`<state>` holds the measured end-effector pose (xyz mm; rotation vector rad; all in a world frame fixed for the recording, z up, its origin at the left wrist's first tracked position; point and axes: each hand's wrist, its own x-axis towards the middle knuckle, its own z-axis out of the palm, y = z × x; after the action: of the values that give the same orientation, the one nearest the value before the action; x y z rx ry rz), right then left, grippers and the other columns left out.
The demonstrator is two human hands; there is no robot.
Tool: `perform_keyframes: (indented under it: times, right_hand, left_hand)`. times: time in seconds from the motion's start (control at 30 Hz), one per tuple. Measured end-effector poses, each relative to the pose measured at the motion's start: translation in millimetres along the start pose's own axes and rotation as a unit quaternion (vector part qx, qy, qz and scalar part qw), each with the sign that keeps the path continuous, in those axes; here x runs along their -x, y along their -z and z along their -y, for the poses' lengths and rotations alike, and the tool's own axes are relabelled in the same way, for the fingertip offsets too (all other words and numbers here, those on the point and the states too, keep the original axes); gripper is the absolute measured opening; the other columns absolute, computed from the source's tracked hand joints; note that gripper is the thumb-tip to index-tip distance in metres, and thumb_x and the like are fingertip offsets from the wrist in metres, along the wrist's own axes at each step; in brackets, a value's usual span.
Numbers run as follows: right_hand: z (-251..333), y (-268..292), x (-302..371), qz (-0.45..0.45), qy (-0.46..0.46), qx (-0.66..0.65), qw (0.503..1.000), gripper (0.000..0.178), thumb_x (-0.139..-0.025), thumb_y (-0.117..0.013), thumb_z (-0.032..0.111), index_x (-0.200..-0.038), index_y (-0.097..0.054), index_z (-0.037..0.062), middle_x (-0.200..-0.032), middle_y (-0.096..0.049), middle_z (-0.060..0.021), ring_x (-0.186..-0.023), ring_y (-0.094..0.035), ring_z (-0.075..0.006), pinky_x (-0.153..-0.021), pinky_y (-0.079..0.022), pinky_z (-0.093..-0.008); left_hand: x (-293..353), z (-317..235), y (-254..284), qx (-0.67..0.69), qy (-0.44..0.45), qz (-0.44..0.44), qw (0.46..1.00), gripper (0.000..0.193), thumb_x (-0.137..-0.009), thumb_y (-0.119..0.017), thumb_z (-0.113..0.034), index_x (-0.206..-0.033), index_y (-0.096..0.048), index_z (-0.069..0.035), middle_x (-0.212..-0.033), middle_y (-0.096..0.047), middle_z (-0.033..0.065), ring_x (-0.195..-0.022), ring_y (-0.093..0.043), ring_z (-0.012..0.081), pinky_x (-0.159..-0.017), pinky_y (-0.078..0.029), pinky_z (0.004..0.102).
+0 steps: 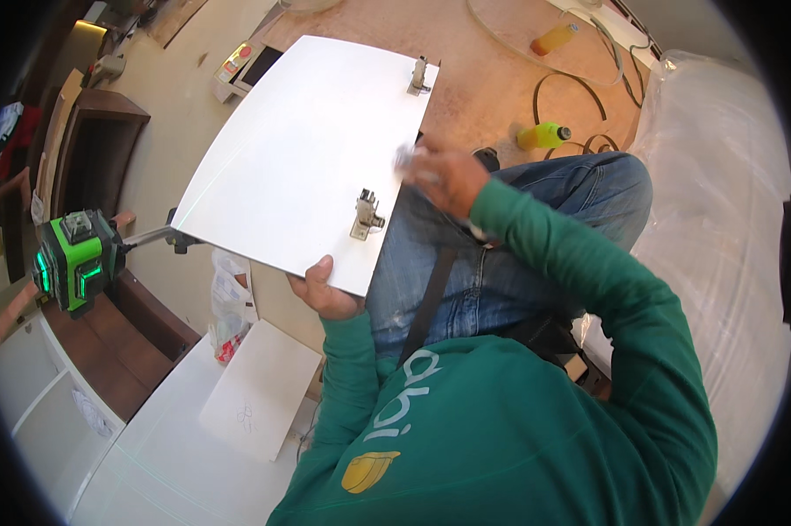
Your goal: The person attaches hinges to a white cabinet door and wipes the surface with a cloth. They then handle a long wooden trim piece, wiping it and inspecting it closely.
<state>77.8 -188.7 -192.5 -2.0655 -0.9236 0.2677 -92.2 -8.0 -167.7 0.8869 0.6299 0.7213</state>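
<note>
Resting across the person's lap, a white panel (303, 145) tilts away to the far left, with two metal hinges on its right edge: one hinge (366, 214) near, the other hinge (418, 76) far. The left hand (324, 291) grips the panel's near corner, thumb on top and fingers curled under it. The right hand (444, 178) sits at the right edge between the hinges, its fingers closed on a small pale thing, blurred, that I cannot make out. Jeans (501, 245) lie below the panel, green sleeves leading back to both hands.

Left of the panel a green laser level (73, 257) stands on a mount. Near left, a smaller white board (260, 399) lies on a white cabinet top (159, 465). On the far floor lie a yellow bottle (543, 135), an orange bottle (554, 38) and loops of cable (571, 83). Clear plastic sheeting (720, 219) covers something on the right.
</note>
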Motion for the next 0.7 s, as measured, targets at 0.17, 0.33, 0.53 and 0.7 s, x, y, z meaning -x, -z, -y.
perform_keyframes:
  times: [0.17, 0.33, 0.53, 0.7]
  right_hand:
    - [52.8, -7.1, 26.8, 0.013, -0.036, -0.046, 0.998, 0.032, -0.092, -0.075, 0.005, -0.123, -0.076, 0.0112, -0.111, -0.063, -0.0169, -0.103, -0.069, -0.0365, -0.090, -0.058, -0.0433]
    - [-29.4, -7.9, -7.1, -0.082, -0.093, -0.027, 0.992, 0.022, -0.097, -0.072, 0.011, -0.118, -0.078, 0.0094, -0.111, -0.068, -0.0194, -0.102, -0.070, -0.0385, -0.089, -0.057, -0.0430]
    - [-97.0, -13.3, -39.6, -0.076, -0.179, 0.036, 0.980, 0.022, -0.097, -0.073, 0.015, -0.116, -0.078, 0.0074, -0.112, -0.069, -0.0207, -0.102, -0.069, -0.0399, -0.090, -0.055, -0.0438]
    - [-44.7, -19.1, -16.0, -0.110, -0.136, -0.037, 0.984, 0.020, -0.097, -0.073, 0.015, -0.114, -0.079, 0.0072, -0.108, -0.068, -0.0199, -0.098, -0.068, -0.0384, -0.089, -0.054, -0.0431]
  left_hand:
    - [0.8, 2.9, 11.6, 0.000, 0.040, -0.010, 0.999, 0.082, -0.071, -0.056, -0.015, -0.148, -0.044, 0.011, -0.136, -0.057, 0.0303, -0.124, -0.063, 0.0449, -0.112, -0.052, 0.0526]
    - [-0.5, 6.2, 17.0, -0.021, 0.052, -0.020, 0.998, 0.082, -0.071, -0.056, -0.016, -0.148, -0.044, 0.010, -0.135, -0.057, 0.0301, -0.123, -0.063, 0.0443, -0.111, -0.053, 0.0514]
    - [-1.4, 5.9, 5.3, -0.046, 0.016, -0.019, 0.999, 0.079, -0.070, -0.057, -0.018, -0.144, -0.049, 0.010, -0.134, -0.058, 0.0295, -0.120, -0.064, 0.0434, -0.108, -0.055, 0.0504]
    - [0.4, 1.8, 17.6, -0.054, 0.029, -0.006, 0.998, 0.077, -0.072, -0.059, -0.019, -0.142, -0.050, 0.012, -0.135, -0.058, 0.0290, -0.123, -0.063, 0.0430, -0.111, -0.051, 0.0506]
